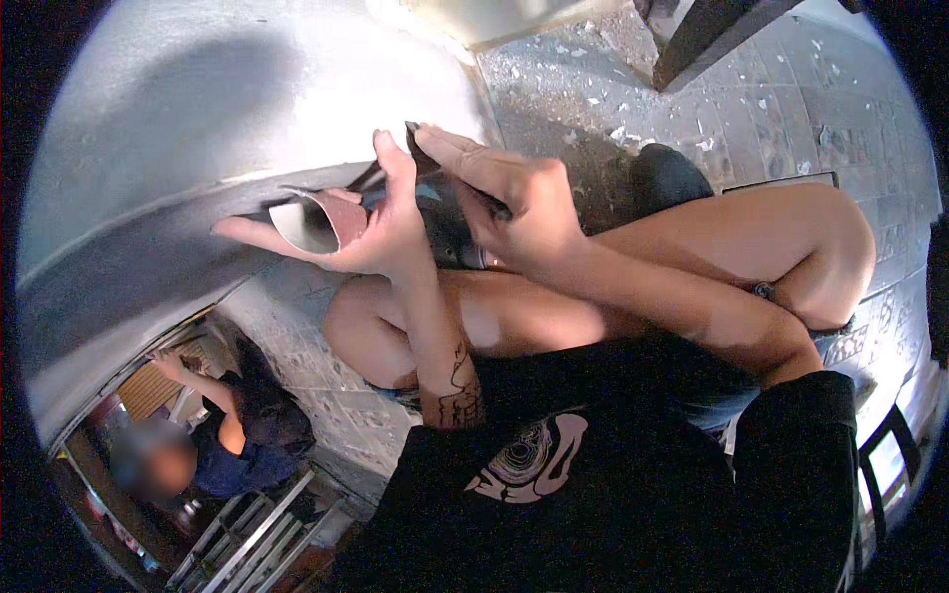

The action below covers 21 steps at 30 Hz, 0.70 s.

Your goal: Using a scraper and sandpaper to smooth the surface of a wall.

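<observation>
My left hand (385, 215) holds a curled sheet of what looks like sandpaper (348, 222), reddish-brown outside and pale inside, between thumb and palm. Its fingers reach toward the lower edge of a brightly lit pale wall (356, 89). Close beside it, my right hand (519, 185) pinches a small dark, thin piece (421, 148) between thumb and fingertips, held near the same wall. What that piece is, I cannot tell. My crossed bare legs (519, 311) lie below both hands. A dark object between the legs and hands is partly hidden.
Pale flakes lie scattered on the tiled floor (764, 126). A dark angular post or leg (712, 44) stands at top right. At lower left another person (245, 437) reaches toward the wall, near a metal ladder or rack (252, 541).
</observation>
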Motion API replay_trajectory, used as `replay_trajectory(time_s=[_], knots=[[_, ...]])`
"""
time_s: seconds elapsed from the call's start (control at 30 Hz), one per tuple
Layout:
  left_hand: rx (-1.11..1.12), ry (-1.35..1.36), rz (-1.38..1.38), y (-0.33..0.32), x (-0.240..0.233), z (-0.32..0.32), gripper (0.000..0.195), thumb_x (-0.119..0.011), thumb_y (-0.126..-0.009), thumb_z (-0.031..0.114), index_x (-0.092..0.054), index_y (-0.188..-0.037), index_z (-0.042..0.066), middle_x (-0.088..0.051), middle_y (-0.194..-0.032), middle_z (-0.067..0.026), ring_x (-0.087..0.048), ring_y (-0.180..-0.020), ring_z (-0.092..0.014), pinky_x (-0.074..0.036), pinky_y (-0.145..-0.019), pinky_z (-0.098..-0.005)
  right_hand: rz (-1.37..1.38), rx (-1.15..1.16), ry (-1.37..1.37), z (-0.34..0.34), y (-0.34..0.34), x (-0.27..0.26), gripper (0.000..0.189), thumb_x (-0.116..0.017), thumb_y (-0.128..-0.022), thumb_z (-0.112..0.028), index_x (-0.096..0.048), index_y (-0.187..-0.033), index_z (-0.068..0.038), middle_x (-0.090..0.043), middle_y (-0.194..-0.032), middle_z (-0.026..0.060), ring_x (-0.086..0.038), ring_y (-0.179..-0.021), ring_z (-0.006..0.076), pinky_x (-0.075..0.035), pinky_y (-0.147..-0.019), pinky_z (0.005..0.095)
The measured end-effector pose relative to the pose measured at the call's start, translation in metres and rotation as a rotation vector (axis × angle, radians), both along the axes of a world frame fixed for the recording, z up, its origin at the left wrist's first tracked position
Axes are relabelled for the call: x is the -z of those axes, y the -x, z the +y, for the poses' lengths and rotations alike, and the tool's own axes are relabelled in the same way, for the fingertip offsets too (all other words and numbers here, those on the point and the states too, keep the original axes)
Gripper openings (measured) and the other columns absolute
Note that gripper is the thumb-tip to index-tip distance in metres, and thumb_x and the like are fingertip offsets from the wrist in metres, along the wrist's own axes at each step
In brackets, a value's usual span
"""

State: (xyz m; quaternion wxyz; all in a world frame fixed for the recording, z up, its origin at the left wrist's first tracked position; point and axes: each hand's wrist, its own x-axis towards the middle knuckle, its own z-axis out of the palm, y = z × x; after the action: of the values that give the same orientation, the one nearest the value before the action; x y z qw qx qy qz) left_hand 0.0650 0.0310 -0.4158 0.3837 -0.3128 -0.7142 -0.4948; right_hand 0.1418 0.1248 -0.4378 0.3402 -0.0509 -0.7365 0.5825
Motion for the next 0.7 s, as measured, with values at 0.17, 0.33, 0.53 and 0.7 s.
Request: replay_trajectory(time_s=[0.17,0.33,0.53,0.7], knots=[[-0.049,0.102,0.018,-0.002,0.002,-0.002,0.110,-0.072,-0.067,-0.002,0.011,-0.140,-0.006,-0.023,-0.137,-0.0322,-0.045,-0.118,-0.037,-0.046,-0.094,-0.0425,-0.196,-0.013,0.029,0.005,0.002,-0.008,0.045,-0.056,-0.074,0.005,-0.059,-0.117,-0.009,-0.064,-0.099,0.0179,-0.066,-0.087,0.0290,-0.053,-0.075,0.0304],[-0.008,-0.017,-0.029,-0.001,0.005,-0.002,0.111,-0.072,-0.068,0.001,0.012,-0.139,-0.006,-0.022,-0.138,-0.0324,-0.041,-0.121,-0.038,-0.041,-0.099,-0.0460,-0.116,-0.007,0.056,0.002,0.004,-0.015,0.040,-0.056,-0.073,0.004,-0.062,-0.112,-0.008,-0.062,-0.091,0.0227,-0.065,-0.084,0.0320,-0.052,-0.069,0.0342],[0.079,0.052,0.026,0.000,0.004,-0.003,0.109,-0.070,-0.069,-0.002,0.012,-0.141,-0.001,-0.022,-0.139,-0.0307,-0.039,-0.123,-0.037,-0.038,-0.101,-0.0475,-0.229,-0.014,0.001,0.007,0.000,-0.028,0.014,-0.058,-0.068,-0.004,-0.064,-0.079,0.001,-0.057,-0.062,0.0259,-0.061,-0.062,0.0408,-0.052,-0.060,0.0443],[0.083,-0.053,-0.086,-0.003,0.001,0.000,0.109,-0.071,-0.070,-0.003,0.011,-0.142,0.000,-0.022,-0.140,-0.0293,-0.038,-0.124,-0.037,-0.036,-0.102,-0.0483,-0.234,-0.107,0.067,0.009,-0.010,-0.030,0.013,-0.059,-0.067,-0.004,-0.062,-0.076,0.004,-0.057,-0.063,0.0270,-0.061,-0.064,0.0415,-0.052,-0.061,0.0448]])
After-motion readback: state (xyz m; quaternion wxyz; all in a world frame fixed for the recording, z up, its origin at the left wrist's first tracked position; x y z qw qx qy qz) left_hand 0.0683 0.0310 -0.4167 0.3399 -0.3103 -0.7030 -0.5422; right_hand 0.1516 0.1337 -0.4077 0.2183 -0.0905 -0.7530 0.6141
